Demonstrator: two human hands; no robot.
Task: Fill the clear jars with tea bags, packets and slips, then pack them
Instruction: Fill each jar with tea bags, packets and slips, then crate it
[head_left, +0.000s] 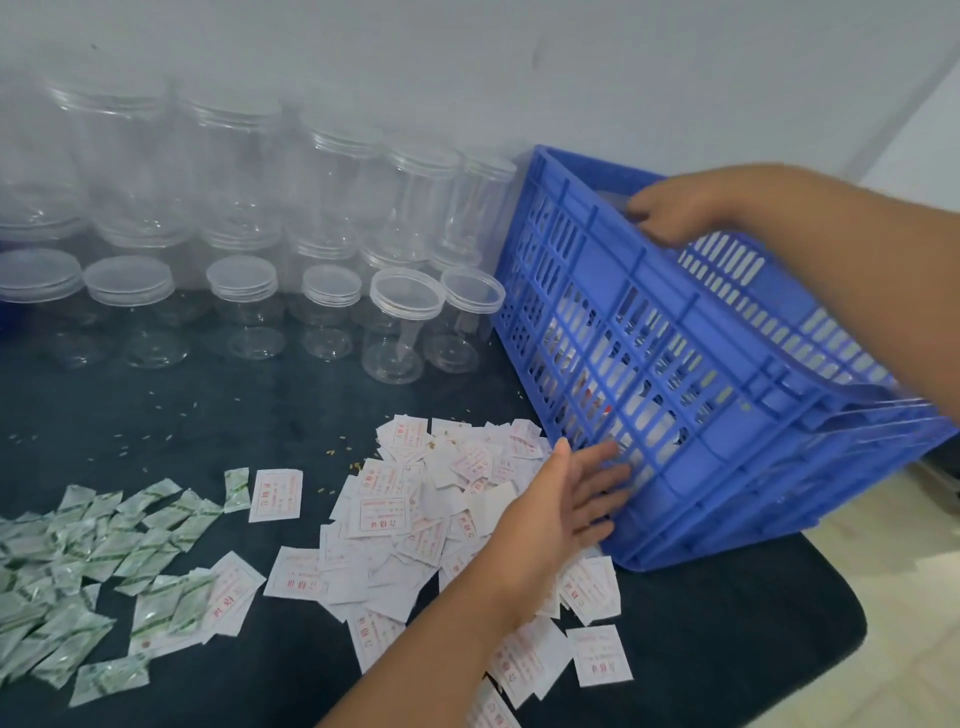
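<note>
In the head view, the blue crate (727, 441) is held tilted at 3 o'clock, one lower edge on the dark table (727, 649), probably for tipping out. Its upper rim is gripped by the right hand (670, 215). The left hand (571, 499) is pressed flat, fingers straight, against the slatted wall to steady it. Clear jars (322, 208) are stacked at 10 o'clock, slips (415, 519) heaped at 6, green packets (78, 571) at 8.

Blue slotted crate (670, 332), white/red-print slips (410, 499), green-white pkts (93, 551), dk table (291, 395).
</note>
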